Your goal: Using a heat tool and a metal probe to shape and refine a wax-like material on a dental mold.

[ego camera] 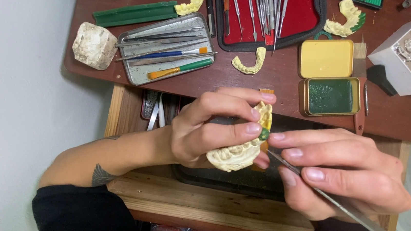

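Your left hand (pixel 209 128) is curled closed around a cream plaster dental cast (pixel 238 152), thumb and fingers pinching it above the open drawer (pixel 127 182). A small green wax blob (pixel 264 134) sits on the cast at its 1 o'clock edge. Your right hand (pixel 342 173), at 3 o'clock from the cast, grips a slim metal carving instrument (pixel 345 207) pen-style, its tip hidden near the wax.

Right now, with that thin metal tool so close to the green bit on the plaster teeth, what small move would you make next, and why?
Probably ease the tip of the metal tool in the right hand onto the green wax blob. The left hand holds the dental cast with the blob exposed between fingertips, and the tool already points at it.
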